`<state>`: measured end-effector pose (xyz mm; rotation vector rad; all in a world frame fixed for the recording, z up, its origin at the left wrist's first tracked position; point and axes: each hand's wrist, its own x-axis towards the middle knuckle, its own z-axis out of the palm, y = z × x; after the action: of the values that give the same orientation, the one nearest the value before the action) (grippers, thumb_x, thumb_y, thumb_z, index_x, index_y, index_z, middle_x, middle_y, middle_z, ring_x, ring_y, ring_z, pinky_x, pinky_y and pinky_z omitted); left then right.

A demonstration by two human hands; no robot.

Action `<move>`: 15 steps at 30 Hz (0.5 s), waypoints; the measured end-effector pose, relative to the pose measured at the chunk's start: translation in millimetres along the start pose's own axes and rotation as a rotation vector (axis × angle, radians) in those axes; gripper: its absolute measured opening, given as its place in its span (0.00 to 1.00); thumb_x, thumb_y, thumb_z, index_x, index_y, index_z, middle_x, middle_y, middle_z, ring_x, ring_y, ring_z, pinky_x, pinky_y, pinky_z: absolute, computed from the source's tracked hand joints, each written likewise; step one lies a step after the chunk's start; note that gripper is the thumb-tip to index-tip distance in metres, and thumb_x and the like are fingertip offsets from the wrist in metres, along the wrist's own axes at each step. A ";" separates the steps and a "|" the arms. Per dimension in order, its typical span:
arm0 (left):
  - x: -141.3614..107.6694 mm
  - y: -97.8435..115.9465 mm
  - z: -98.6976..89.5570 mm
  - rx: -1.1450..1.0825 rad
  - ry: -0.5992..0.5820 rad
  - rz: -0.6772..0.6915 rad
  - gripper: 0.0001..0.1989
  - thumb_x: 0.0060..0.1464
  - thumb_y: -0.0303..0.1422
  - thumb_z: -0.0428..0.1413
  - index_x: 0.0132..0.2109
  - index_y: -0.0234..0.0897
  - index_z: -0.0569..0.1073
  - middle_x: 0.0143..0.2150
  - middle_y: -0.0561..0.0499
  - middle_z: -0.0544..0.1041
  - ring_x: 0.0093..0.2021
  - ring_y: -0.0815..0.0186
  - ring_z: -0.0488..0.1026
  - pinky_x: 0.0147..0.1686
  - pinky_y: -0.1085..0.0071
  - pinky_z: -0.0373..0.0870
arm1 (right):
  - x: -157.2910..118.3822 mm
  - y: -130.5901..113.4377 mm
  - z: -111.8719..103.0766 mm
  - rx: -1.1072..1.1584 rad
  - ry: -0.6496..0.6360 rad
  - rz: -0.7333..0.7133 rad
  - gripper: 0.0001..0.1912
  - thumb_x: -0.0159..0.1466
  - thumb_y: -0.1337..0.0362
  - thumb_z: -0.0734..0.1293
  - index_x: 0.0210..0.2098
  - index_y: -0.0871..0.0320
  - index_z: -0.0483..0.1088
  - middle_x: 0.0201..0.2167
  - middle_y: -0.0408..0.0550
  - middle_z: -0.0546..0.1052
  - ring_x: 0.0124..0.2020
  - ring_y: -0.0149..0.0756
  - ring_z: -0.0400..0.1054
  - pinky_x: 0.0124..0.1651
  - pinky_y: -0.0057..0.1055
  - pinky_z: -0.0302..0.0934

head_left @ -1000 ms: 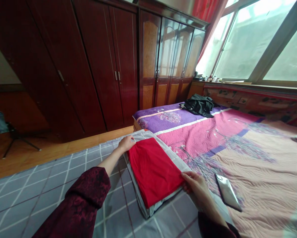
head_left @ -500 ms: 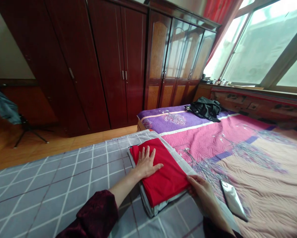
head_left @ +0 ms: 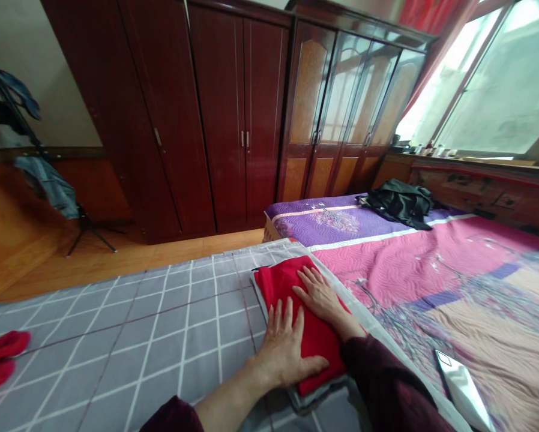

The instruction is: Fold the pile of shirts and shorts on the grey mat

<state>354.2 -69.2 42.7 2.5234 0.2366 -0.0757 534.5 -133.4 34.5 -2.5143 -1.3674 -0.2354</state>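
Note:
A folded red cloth (head_left: 281, 277) lies on top of a stack of folded grey fabric (head_left: 303, 405) at the edge of the checked bedspread. My left hand (head_left: 287, 348) rests on the near part of the red cloth, fingers spread and palm down. Farther up, my right hand (head_left: 319, 294) lies flat on the cloth with its fingers stretched out. Neither hand grips anything. The two forearms and a dark velvet sleeve hide part of the stack's near and right sides.
A silver phone (head_left: 465, 390) lies on the patterned quilt (head_left: 413, 258) to the right. Black clothing (head_left: 398, 201) is heaped farther back. Red fabric (head_left: 2, 360) sits at the left edge on the grey checked bedspread (head_left: 161, 324). Wardrobes (head_left: 233, 120) and a clothes stand (head_left: 83, 222) are behind.
My right hand has let go of the cloth's right corner and moved onto its top. My left hand has slid toward the near side. The view has turned left.

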 end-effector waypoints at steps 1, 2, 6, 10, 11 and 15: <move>-0.3 -1.2 2.2 -0.010 0.011 -0.005 0.55 0.47 0.64 0.46 0.69 0.33 0.40 0.70 0.39 0.27 0.67 0.46 0.20 0.65 0.46 0.29 | 4.3 1.4 8.8 -0.010 -0.029 0.037 0.30 0.67 0.49 0.54 0.62 0.59 0.59 0.64 0.54 0.59 0.66 0.45 0.47 0.64 0.44 0.45; -1.0 -2.4 4.1 -0.018 0.021 -0.006 0.55 0.47 0.64 0.46 0.69 0.33 0.39 0.70 0.39 0.26 0.67 0.46 0.20 0.65 0.46 0.29 | 6.9 3.5 15.9 -0.017 -0.045 0.077 0.31 0.67 0.48 0.53 0.63 0.60 0.58 0.65 0.54 0.58 0.66 0.45 0.47 0.64 0.45 0.44; -3.0 -3.9 5.0 -0.030 0.019 0.003 0.56 0.46 0.66 0.46 0.70 0.33 0.40 0.70 0.39 0.27 0.67 0.45 0.21 0.65 0.45 0.30 | 8.9 12.4 28.1 -0.054 -0.063 0.195 0.35 0.68 0.47 0.50 0.64 0.66 0.54 0.66 0.59 0.54 0.66 0.50 0.46 0.64 0.48 0.43; 12.1 -2.9 -7.4 0.007 0.069 0.067 0.55 0.50 0.65 0.40 0.69 0.27 0.38 0.70 0.35 0.31 0.68 0.45 0.26 0.65 0.45 0.33 | 9.1 17.3 30.2 -0.095 -0.083 0.217 0.34 0.68 0.48 0.49 0.65 0.65 0.53 0.66 0.60 0.54 0.66 0.49 0.46 0.62 0.47 0.46; 20.0 -3.9 -10.9 0.037 0.120 0.106 0.52 0.52 0.64 0.38 0.69 0.26 0.37 0.70 0.36 0.32 0.69 0.47 0.27 0.65 0.46 0.32 | 9.1 18.3 31.2 -0.106 -0.087 0.212 0.33 0.68 0.49 0.49 0.65 0.63 0.53 0.66 0.59 0.54 0.66 0.49 0.46 0.62 0.47 0.47; 56.6 -16.9 -14.0 0.136 0.207 0.136 0.46 0.56 0.61 0.35 0.70 0.31 0.40 0.71 0.40 0.36 0.70 0.50 0.29 0.65 0.45 0.29 | 8.7 21.0 34.5 -0.153 -0.083 0.192 0.29 0.69 0.54 0.50 0.65 0.62 0.54 0.66 0.60 0.54 0.65 0.50 0.48 0.61 0.46 0.49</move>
<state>406.6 -39.0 38.6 2.6764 0.1457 0.2318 557.3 -126.7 0.7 -2.7893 -1.1663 -0.2053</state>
